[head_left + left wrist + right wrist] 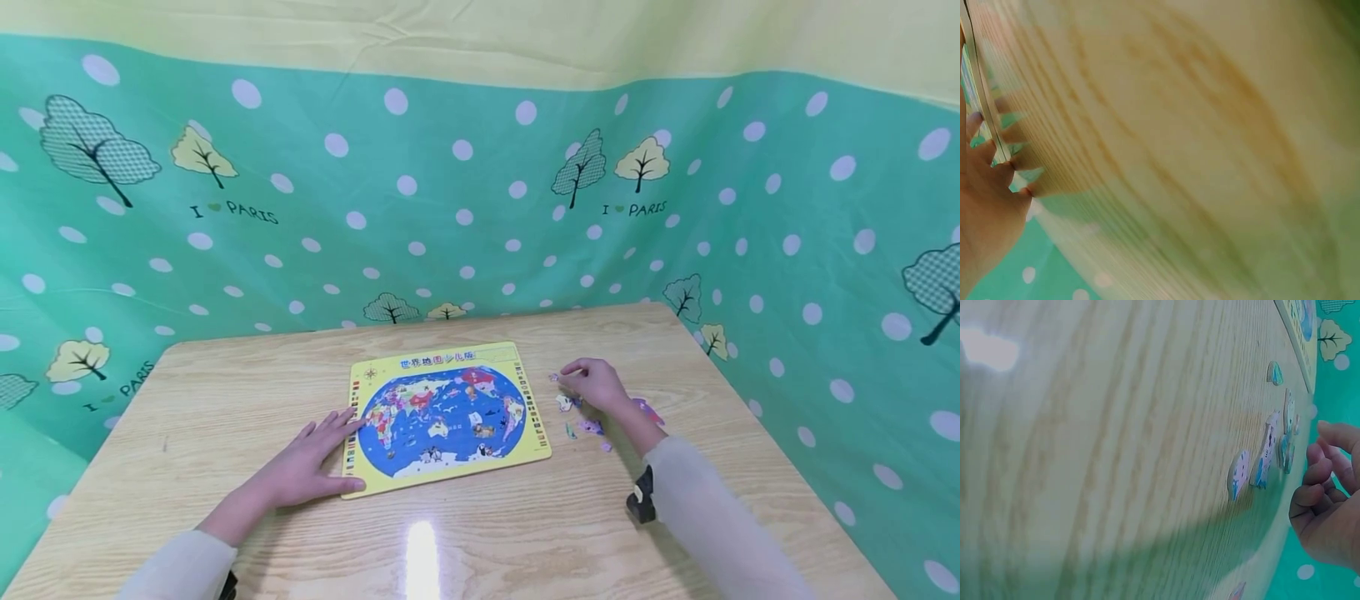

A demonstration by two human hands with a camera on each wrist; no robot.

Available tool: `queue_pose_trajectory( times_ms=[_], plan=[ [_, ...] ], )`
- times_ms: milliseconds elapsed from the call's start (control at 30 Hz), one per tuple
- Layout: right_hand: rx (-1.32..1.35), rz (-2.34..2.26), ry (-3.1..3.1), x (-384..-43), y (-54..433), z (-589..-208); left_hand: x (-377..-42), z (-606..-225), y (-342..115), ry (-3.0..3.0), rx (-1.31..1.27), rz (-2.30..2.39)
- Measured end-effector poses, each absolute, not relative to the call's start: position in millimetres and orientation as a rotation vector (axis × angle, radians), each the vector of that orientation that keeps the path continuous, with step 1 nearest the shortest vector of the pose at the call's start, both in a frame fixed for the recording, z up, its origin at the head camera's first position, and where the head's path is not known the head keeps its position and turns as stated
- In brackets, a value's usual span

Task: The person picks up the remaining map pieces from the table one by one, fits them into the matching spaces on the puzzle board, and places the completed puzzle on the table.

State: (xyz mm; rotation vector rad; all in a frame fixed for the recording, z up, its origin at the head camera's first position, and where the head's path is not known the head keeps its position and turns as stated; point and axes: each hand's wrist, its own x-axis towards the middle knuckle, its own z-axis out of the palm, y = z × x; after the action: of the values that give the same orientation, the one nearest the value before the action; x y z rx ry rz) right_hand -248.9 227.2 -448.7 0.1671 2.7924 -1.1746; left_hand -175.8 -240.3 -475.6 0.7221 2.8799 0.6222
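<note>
From my end, the head view gives me the map board (pixel 525 451) near the middle of the table (pixel 525 533), lying flat and slightly turned. Its yellow border shows clearly except along the left side, where the person's left hand (pixel 315 457) covers part of the printed flags. I see that hand's fingers spread over the edge, thumb on the near left corner. The left wrist view helps me little: the board is a thin strip cut off at the frame's edge, and much of the tabletop is blurred.

The right hand (pixel 596 385) is above the table just right of the board, its fingers loosely bent, the foremost one reaching toward a small piece (pixel 553 377). In the right wrist view I make out a gap between the two leading digits; the palm side is partly out of frame.

Around that hand lie a white piece (pixel 563 403), a green piece (pixel 571 431), a purple piece (pixel 592 427) and a tiny pink one (pixel 606 447); their prints are too small for me to read. A larger pink-red piece (pixel 651 412) is partly hidden behind the right wrist.
</note>
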Motion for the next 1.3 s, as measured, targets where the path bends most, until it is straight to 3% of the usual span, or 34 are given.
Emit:
queue_pose_trajectory(
  times_ms=[1300],
  plan=[
    [0.126, -1.055, 2.840, -264, 222, -457, -177, -477, -240, 2.886, 0.704, 0.618]
  ],
)
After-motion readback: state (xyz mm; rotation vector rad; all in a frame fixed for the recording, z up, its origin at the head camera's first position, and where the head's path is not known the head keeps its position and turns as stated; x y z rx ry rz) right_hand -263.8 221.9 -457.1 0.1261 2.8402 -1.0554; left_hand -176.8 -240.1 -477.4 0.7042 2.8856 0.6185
